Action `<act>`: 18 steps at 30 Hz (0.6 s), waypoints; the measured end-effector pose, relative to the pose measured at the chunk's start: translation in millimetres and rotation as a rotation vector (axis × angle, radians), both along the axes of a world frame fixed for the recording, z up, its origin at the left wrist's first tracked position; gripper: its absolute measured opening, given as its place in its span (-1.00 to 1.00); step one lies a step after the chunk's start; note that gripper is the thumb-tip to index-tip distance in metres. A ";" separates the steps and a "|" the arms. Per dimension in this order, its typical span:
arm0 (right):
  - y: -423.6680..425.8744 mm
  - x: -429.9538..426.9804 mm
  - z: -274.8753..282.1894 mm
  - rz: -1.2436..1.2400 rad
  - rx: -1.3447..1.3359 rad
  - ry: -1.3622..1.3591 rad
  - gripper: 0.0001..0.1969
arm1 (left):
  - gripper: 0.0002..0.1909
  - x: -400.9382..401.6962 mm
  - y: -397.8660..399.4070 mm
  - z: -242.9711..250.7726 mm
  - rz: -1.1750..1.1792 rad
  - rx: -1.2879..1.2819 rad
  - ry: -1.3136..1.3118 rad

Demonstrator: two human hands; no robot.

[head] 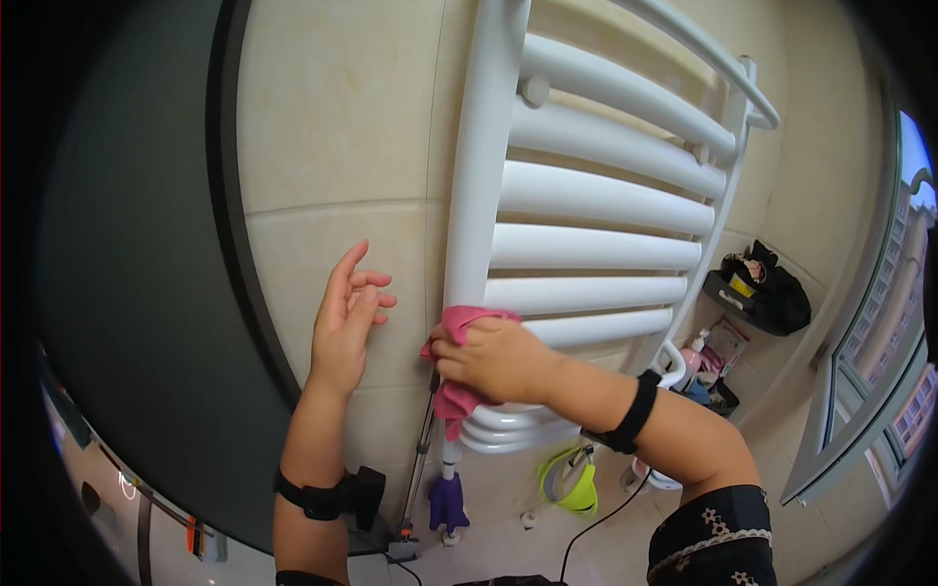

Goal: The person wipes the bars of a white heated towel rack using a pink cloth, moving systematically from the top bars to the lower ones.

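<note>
A white heated towel rail (601, 247) with several flat horizontal bars is fixed to the beige tiled wall. My right hand (502, 359) grips a pink cloth (458, 403), wrapped around the rail's left upright near its lower end. Parts of the cloth are hidden beneath my fingers. To the left, my left hand (348, 319) is raised before the wall, holding nothing, with its fingers apart and slightly curled. It touches neither the rail nor the cloth.
A dark glass panel (146, 256) stands at left. Below the rail hang a purple cloth item (447, 502) and a yellow-green visor-like item (571, 480); a metal pole (421, 447) leans nearby. Corner shelves (747, 304) hold black fabric and toiletries. An open window (857, 395) is at right.
</note>
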State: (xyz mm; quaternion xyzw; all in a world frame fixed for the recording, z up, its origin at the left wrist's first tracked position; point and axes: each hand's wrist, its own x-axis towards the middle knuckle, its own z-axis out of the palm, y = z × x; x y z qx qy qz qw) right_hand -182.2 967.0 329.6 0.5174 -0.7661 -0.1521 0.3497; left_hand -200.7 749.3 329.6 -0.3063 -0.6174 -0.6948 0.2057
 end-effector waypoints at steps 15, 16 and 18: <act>18.2 4.3 4.8 -0.202 -0.848 0.169 -0.73 | -0.42 -25.4 100.7 -27.5 -0.045 -0.051 0.091; 1.5 3.5 3.9 -0.281 -0.891 0.158 -0.72 | -0.43 -27.9 101.6 -27.7 -0.073 -0.035 0.104; -3.6 5.3 1.2 -0.329 -0.917 0.136 -0.71 | -0.46 -28.8 103.1 -29.1 -0.077 0.010 0.115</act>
